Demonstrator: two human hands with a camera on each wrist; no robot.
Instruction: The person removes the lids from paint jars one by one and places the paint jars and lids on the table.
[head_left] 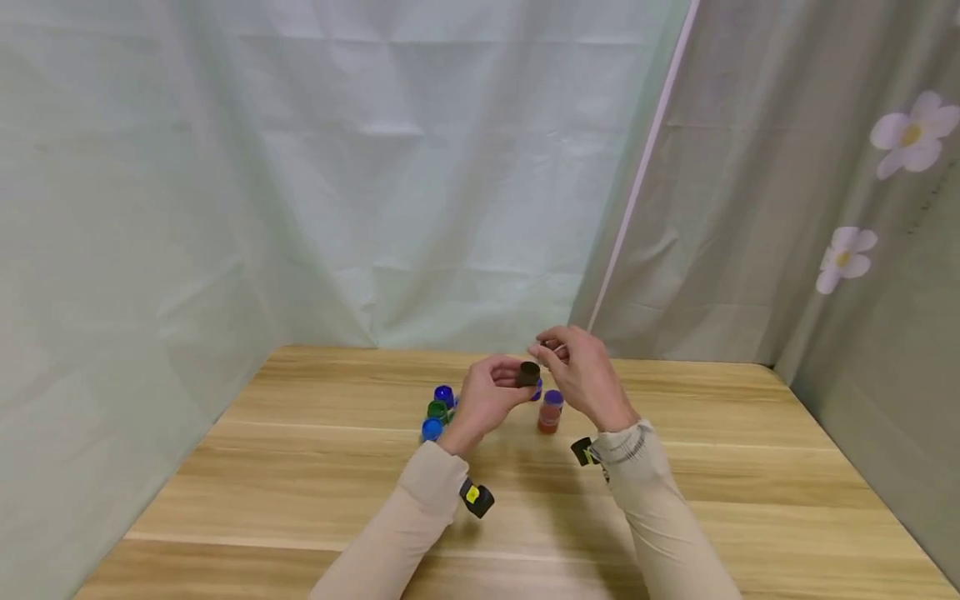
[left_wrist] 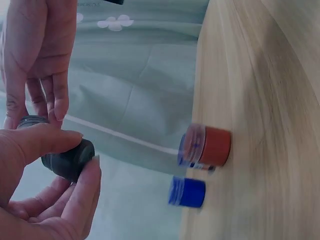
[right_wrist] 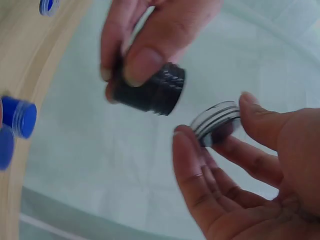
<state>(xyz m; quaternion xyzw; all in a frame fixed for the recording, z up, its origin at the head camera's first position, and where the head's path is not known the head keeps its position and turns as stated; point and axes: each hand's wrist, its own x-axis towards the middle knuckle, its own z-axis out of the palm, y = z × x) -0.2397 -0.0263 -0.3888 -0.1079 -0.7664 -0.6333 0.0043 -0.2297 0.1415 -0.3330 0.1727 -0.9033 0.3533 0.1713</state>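
In my left hand [head_left: 489, 398] I grip a small black paint jar [right_wrist: 147, 91], thumb on one side and fingers on the other. Its threaded mouth is uncovered and tilts toward the right hand. My right hand [head_left: 588, 379] pinches a clear ridged screw lid [right_wrist: 216, 122] between thumb and fingers, with dark colour on its inside. A short gap separates lid and jar in the right wrist view. Both are held above the table; in the head view the lid is mostly hidden by the fingers.
A red paint jar [head_left: 549, 418] stands on the wooden table [head_left: 720, 467] below the hands, near a blue jar [left_wrist: 192, 192]. Left of the left hand are a dark blue jar [head_left: 444, 395], a green jar [head_left: 437, 410] and a lighter blue jar [head_left: 432, 429]. Curtains [head_left: 450, 167] hang behind.
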